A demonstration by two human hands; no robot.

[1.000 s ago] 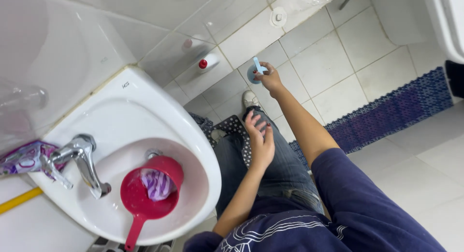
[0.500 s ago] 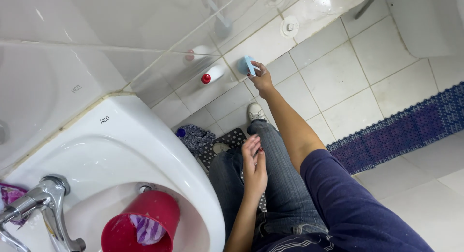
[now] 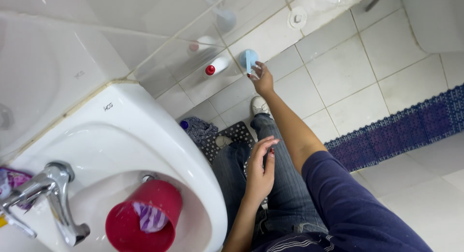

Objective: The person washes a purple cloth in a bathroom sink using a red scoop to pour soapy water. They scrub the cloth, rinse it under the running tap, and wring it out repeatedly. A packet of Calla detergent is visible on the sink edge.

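At far left, chrome tap (image 3: 53, 194) over white basin (image 3: 145, 136), red cup (image 3: 145, 218) with striped cloth inside. Past the basin rim, on the tiled floor (image 3: 348, 73): dark patterned cloth (image 3: 198, 128), white bottle (image 3: 217, 66) with red cap lying by the wall. Left hand (image 3: 261, 172) flat on the jeans, fingers loosely spread, holding nothing. Farther right, right hand (image 3: 262, 80) stretched toward the wall, fingers pinched round a pale blue brush (image 3: 249, 59), round-headed, held up near the bottle.
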